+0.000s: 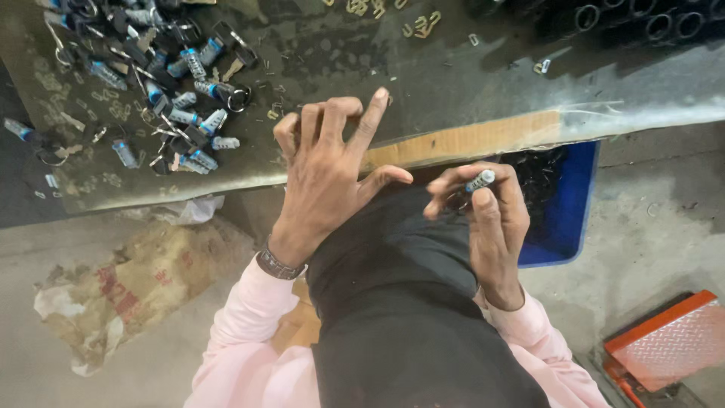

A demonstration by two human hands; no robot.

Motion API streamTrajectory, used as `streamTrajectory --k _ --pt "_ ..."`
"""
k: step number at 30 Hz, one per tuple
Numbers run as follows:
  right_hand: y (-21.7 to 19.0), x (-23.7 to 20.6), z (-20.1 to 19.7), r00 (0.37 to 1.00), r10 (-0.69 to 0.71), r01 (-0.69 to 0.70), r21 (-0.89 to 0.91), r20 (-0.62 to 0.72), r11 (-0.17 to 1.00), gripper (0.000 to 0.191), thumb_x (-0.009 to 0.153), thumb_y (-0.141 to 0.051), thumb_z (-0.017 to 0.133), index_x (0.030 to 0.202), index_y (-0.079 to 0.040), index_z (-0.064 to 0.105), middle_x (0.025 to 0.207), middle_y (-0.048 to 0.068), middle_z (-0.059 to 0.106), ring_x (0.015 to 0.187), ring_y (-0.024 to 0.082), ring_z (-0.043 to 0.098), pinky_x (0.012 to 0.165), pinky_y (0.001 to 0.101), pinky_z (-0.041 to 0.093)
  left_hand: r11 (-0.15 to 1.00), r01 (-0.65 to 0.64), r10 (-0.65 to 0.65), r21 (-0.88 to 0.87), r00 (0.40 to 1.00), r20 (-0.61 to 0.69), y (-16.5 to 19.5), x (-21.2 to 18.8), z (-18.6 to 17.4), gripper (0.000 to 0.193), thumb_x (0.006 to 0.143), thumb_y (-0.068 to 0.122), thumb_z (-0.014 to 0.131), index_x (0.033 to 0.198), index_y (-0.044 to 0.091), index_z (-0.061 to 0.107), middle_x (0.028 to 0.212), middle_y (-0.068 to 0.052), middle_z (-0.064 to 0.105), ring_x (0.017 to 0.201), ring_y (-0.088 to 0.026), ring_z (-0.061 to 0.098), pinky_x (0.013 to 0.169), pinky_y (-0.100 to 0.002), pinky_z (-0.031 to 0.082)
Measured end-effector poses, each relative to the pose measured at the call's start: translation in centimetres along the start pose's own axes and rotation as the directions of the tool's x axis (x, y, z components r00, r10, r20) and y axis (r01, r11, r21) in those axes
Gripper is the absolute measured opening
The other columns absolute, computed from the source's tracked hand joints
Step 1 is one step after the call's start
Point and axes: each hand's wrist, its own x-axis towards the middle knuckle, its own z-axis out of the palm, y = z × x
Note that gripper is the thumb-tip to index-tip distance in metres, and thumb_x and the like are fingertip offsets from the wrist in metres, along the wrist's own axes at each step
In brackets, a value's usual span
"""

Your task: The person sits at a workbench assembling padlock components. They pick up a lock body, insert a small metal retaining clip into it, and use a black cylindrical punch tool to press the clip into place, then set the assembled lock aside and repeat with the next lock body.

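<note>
Right hand (489, 219) pinches a small cylinder (480, 180); left hand (328, 177) spread

We see one package: a crumpled brown paper sack (128, 291) lying flat on the floor at lower left, below the counter (453, 83) edge. It bears faded red printing and is torn, with white lining showing along its ragged edges. A scrap of white wrapping (192, 210) lies just above it. We find no signs or screens.
</note>
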Motion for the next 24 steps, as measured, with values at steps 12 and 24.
streamTrajectory --k 12,24 --pt "0.8 0.4 -1.2 0.994 0.081 -0.085 0.064 0.068 0.994 0.022 0.111 -0.014 0.054 0.121 0.003 0.061 0.101 0.011 0.06 0.095 0.017 0.058 0.094 0.0333 0.048 0.963 -0.175 0.166 -0.206 0.984 -0.058 0.4 -2.1 -0.6 0.035 0.085 0.011 0.083 0.119 0.011 0.074 0.11 0.002 0.067 0.104 -0.016 0.062 0.098 -0.038 0.036" --pt "1.8 1.9 -0.5 0.951 0.226 -0.267 0.193 0.209 0.944 0.032 0.093 -0.003 0.079 0.117 -0.002 0.058 0.112 0.014 0.064 0.101 0.024 0.066 0.09 0.0408 0.057 0.254 0.115 -0.333 -0.96 0.943 0.025 1.4 -1.3 -2.1 0.024 0.098 -0.015 0.071 0.117 0.0 0.073 0.102 -0.012 0.074 0.085 -0.014 0.072 0.074 -0.024 0.06"
